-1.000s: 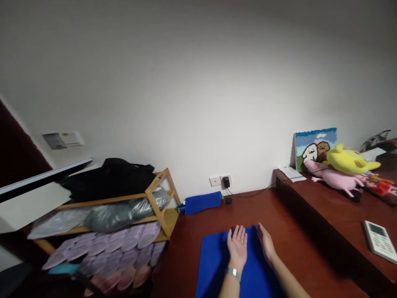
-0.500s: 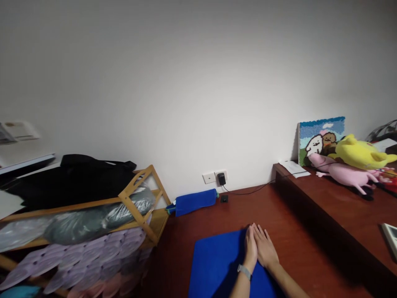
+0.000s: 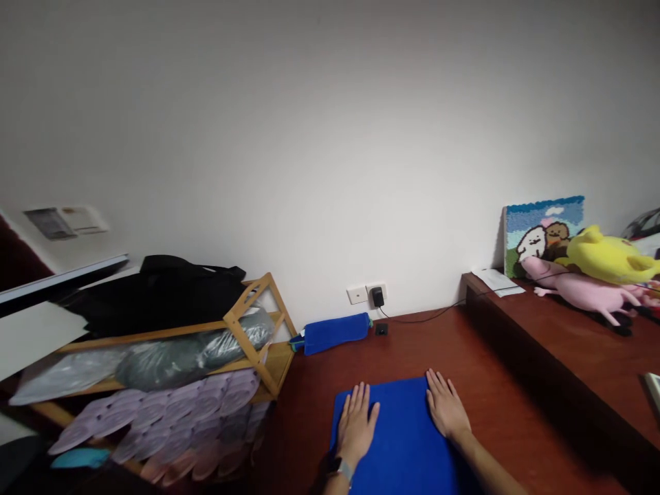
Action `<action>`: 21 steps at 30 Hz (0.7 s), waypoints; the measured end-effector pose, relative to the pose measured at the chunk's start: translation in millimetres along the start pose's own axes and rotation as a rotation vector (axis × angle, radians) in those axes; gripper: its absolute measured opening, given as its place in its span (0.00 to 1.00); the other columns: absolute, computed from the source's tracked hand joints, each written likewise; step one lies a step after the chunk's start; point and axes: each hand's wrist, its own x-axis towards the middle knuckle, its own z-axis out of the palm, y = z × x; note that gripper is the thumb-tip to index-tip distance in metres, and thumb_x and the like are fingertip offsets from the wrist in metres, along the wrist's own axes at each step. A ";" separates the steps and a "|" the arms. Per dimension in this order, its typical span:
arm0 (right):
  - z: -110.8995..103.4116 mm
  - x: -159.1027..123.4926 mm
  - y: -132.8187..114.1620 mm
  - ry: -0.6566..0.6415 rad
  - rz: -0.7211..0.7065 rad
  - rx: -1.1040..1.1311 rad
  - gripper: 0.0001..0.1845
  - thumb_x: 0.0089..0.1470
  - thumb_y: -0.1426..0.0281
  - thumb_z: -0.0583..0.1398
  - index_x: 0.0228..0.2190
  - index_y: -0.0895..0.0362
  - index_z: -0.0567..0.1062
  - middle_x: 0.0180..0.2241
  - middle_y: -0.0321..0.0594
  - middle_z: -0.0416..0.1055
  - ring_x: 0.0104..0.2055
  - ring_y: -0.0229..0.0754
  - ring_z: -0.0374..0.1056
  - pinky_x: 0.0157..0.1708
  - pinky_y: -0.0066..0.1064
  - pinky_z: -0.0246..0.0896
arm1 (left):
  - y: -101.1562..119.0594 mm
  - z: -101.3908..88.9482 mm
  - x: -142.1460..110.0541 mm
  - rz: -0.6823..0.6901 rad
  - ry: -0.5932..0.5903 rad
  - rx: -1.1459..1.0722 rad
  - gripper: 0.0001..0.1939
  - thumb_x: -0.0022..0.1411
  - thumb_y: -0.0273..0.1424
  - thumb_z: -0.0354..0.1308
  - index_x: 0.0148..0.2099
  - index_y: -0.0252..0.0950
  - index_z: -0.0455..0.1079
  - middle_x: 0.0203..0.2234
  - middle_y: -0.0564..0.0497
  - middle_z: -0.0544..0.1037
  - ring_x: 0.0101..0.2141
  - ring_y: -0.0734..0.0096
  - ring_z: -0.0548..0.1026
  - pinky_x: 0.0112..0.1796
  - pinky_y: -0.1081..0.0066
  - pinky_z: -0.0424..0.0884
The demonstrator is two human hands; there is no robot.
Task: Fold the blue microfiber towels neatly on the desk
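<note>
At the bottom centre of the frame, I have the left hand (image 3: pixel 355 427) and right hand (image 3: pixel 447 407) flat, palms down and apart, along opposite sides of the blue cloth (image 3: pixel 401 433), where light, even outward pressure should smooth it best.

Blue cloth (image 3: pixel 399 440) cropped below; wall panel (image 3: pixel 82 220) blurred
</note>
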 end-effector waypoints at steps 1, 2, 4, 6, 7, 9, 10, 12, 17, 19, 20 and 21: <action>0.2 -0.4 0.1 -0.001 0.000 -0.009 0.36 0.68 0.61 0.38 0.72 0.60 0.52 0.74 0.36 0.47 0.76 0.45 0.40 0.74 0.44 0.33 | -14.9 -4.1 -3.9 -0.038 0.004 0.043 0.40 0.74 0.53 0.32 0.76 0.34 0.49 0.74 0.45 0.50 0.73 0.55 0.49 0.71 0.49 0.47; 0.7 -0.7 0.3 -0.003 0.001 -0.018 0.36 0.68 0.61 0.38 0.72 0.60 0.52 0.74 0.36 0.46 0.76 0.45 0.40 0.74 0.44 0.34 | -28.4 -7.1 -7.7 -0.068 0.007 0.074 0.40 0.74 0.53 0.32 0.76 0.33 0.48 0.74 0.44 0.50 0.73 0.56 0.49 0.71 0.50 0.48; 2.7 -1.2 1.3 -0.002 0.000 -0.038 0.36 0.68 0.61 0.37 0.72 0.61 0.51 0.74 0.36 0.46 0.76 0.45 0.40 0.74 0.44 0.34 | -50.2 -9.7 -14.5 -0.097 0.013 0.098 0.41 0.74 0.54 0.31 0.76 0.32 0.47 0.74 0.44 0.49 0.73 0.56 0.49 0.71 0.51 0.50; 6.2 -1.3 3.1 0.004 -0.005 -0.056 0.37 0.68 0.61 0.37 0.72 0.61 0.52 0.74 0.36 0.46 0.76 0.45 0.41 0.74 0.45 0.34 | -63.8 -8.5 -19.7 -0.101 0.029 0.091 0.40 0.74 0.54 0.31 0.77 0.34 0.45 0.74 0.45 0.49 0.73 0.57 0.49 0.70 0.51 0.51; 8.3 -1.0 4.2 0.008 -0.009 -0.061 0.37 0.68 0.61 0.37 0.72 0.61 0.52 0.74 0.37 0.47 0.76 0.45 0.41 0.74 0.45 0.35 | -67.7 -7.1 -21.4 -0.097 0.041 0.083 0.40 0.74 0.54 0.32 0.77 0.35 0.45 0.74 0.45 0.49 0.73 0.57 0.50 0.70 0.51 0.51; 12.5 0.3 6.7 0.014 -0.015 -0.065 0.37 0.68 0.60 0.36 0.72 0.61 0.52 0.74 0.37 0.47 0.76 0.45 0.41 0.74 0.45 0.35 | -70.9 -4.0 -23.1 -0.089 0.062 0.071 0.40 0.74 0.53 0.32 0.77 0.35 0.44 0.74 0.46 0.49 0.73 0.58 0.50 0.71 0.52 0.51; 14.2 1.4 7.9 0.017 -0.017 -0.066 0.37 0.68 0.60 0.36 0.72 0.60 0.52 0.74 0.37 0.48 0.76 0.45 0.42 0.74 0.45 0.35 | -71.0 -2.8 -23.4 -0.086 0.068 0.067 0.40 0.74 0.54 0.31 0.77 0.35 0.44 0.74 0.46 0.49 0.73 0.58 0.50 0.71 0.52 0.51; 16.3 3.7 9.6 0.020 -0.015 -0.069 0.37 0.68 0.60 0.37 0.72 0.60 0.53 0.74 0.38 0.48 0.76 0.45 0.42 0.74 0.45 0.35 | -69.9 -1.6 -23.3 -0.077 0.070 0.065 0.40 0.74 0.54 0.31 0.77 0.34 0.45 0.74 0.46 0.50 0.73 0.59 0.50 0.71 0.54 0.50; 12.9 0.2 12.3 -0.011 0.003 -0.020 0.37 0.68 0.59 0.36 0.72 0.59 0.50 0.74 0.38 0.46 0.76 0.44 0.40 0.74 0.44 0.35 | -68.9 -1.4 -22.1 -0.060 0.074 0.083 0.39 0.75 0.52 0.30 0.77 0.34 0.45 0.74 0.45 0.51 0.73 0.60 0.51 0.71 0.55 0.50; 9.5 -8.4 14.4 0.005 -0.007 0.013 0.37 0.69 0.57 0.35 0.72 0.59 0.50 0.74 0.37 0.45 0.76 0.44 0.38 0.74 0.44 0.35 | -68.8 -0.8 -21.0 -0.055 0.069 0.088 0.39 0.75 0.52 0.30 0.77 0.34 0.45 0.74 0.45 0.51 0.73 0.59 0.51 0.71 0.54 0.50; 7.6 -13.5 15.5 0.013 -0.020 0.022 0.38 0.69 0.56 0.35 0.72 0.59 0.50 0.74 0.37 0.45 0.76 0.44 0.38 0.74 0.43 0.34 | -68.5 -0.5 -20.2 -0.054 0.065 0.088 0.39 0.75 0.52 0.30 0.77 0.34 0.44 0.74 0.45 0.51 0.73 0.59 0.51 0.71 0.54 0.50; 5.5 -18.4 16.3 0.016 -0.034 0.025 0.38 0.69 0.56 0.35 0.72 0.59 0.50 0.74 0.37 0.45 0.77 0.43 0.37 0.74 0.43 0.33 | -68.2 -0.2 -19.5 -0.053 0.061 0.087 0.39 0.75 0.52 0.30 0.77 0.34 0.44 0.74 0.44 0.51 0.73 0.59 0.51 0.71 0.54 0.50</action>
